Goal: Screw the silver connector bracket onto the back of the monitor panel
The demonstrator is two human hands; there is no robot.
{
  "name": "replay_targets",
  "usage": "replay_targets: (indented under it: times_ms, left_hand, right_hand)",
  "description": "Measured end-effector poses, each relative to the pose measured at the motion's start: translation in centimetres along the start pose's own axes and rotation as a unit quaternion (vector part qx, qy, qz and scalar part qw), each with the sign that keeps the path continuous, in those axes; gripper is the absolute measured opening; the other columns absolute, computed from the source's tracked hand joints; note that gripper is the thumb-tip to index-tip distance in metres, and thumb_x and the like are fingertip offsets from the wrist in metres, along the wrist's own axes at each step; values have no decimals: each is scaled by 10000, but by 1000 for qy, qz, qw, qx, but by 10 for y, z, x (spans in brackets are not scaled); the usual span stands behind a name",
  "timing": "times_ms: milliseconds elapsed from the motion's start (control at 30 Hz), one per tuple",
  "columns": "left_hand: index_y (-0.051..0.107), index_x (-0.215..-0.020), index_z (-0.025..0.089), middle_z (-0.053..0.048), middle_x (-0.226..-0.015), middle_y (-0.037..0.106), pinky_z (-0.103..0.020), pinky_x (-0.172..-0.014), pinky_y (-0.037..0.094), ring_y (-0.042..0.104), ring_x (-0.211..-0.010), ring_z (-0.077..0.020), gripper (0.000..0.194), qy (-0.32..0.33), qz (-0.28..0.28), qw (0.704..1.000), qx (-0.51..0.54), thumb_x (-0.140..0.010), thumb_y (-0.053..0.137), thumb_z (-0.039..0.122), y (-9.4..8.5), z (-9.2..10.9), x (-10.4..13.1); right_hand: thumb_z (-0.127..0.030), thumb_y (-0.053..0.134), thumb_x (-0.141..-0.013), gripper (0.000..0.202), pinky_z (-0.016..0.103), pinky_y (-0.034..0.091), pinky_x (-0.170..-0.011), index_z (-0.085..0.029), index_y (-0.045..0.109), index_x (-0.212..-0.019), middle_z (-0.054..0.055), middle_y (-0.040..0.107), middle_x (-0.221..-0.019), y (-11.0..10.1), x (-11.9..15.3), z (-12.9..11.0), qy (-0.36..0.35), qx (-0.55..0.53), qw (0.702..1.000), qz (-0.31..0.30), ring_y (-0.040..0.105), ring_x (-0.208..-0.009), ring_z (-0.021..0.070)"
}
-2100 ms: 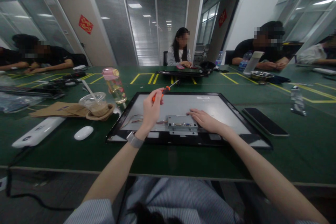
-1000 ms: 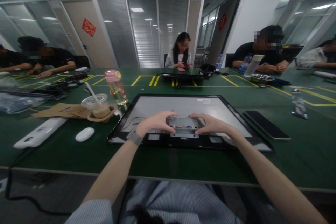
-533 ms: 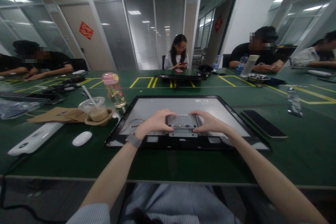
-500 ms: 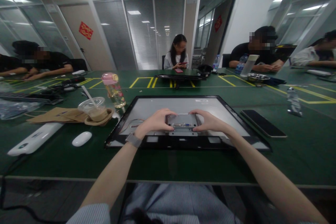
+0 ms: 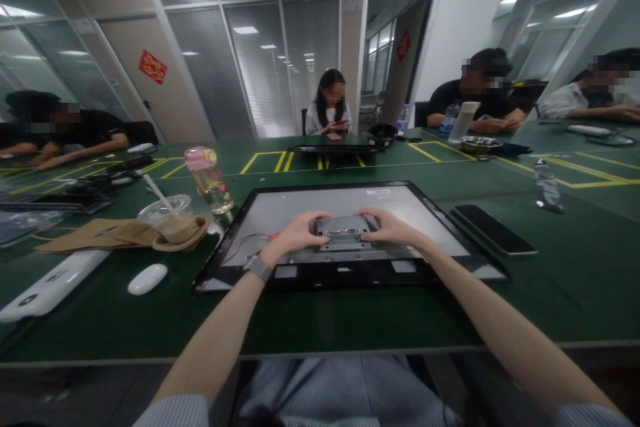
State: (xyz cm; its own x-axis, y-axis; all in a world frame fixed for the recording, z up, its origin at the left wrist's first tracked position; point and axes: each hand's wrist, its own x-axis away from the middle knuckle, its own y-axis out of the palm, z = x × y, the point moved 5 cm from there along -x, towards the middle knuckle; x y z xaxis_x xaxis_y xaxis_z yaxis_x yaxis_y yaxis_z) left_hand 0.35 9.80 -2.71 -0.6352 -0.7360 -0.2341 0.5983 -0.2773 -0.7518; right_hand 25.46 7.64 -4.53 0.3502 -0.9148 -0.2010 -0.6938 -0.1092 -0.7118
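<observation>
A metal bracket box (image 5: 345, 229) with a row of video ports on its near side is between my two hands. My left hand (image 5: 299, 229), with a grey band at the wrist, grips its left end, thumb at the near side and fingers over the top. On its right end, my right hand (image 5: 391, 227) holds in the same way. Beneath lies a monitor panel (image 5: 265, 203), its grey back up inside a black frame. Thin wires curl on the panel left of my left hand. Whether the box rests on the panel or is slightly raised, I cannot tell.
A phone (image 5: 493, 229) lies right of the panel. To the left are a white mouse (image 5: 147, 279), a plastic cup (image 5: 173, 217), a pink-lidded bottle (image 5: 209, 180) and a white power strip (image 5: 53, 285). Another monitor (image 5: 333, 152) lies ahead; several people sit around the table.
The camera view has turned slightly to the right. The metal box sits a little farther from the panel's near edge, with both hands still gripping its ends.
</observation>
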Motion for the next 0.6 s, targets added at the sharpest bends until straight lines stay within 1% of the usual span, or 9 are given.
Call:
replay_targets:
  times_ms: [200, 333, 467, 600]
  left_hand:
    - [641, -1338, 217, -85, -1300, 696, -403, -1011, 502, 651, -1163, -292, 601, -13, -14, 999, -26, -762, 781, 318, 4, -3, -1]
    - [623, -1363, 204, -101, -1322, 685, -420, -1028, 501, 646, -1182, -295, 632, -23, -33, 999, -19, -761, 777, 319, 4, -2, -3]
    - [611, -1386, 177, -127, -1343, 673, -419, -1026, 510, 644, -1200, -309, 694, -40, -51, 998, -18, -722, 792, 273, 3, 0, -4]
    - [610, -1395, 147, -137, -1347, 677, -410, -1024, 515, 650, -1206, -313, 717, -43, -53, 998, -6, -709, 796, 245, 1, 1, -4]
  right_hand:
    - [-435, 824, -723, 668, 582, 406, -1140, -246, 659, -1342, 123, 642, -1422, 5, -2, 4, 8, 39, 999, -12, 565, -1333, 371]
    - [-453, 805, -761, 667, 550, 409, -1143, -239, 635, -1370, 122, 631, -1431, 5, -2, 5, 1, 42, 999, -32, 568, -1331, 343]
    - [-441, 836, -738, 697, 537, 415, -1140, -269, 621, -1379, 106, 622, -1439, 4, -3, 10, 9, 34, 999, -33, 566, -1339, 323]
    - [-413, 846, -720, 689, 521, 430, -1126, -223, 634, -1348, 131, 639, -1412, 4, -4, 9, 15, 30, 999, -22, 583, -1316, 329]
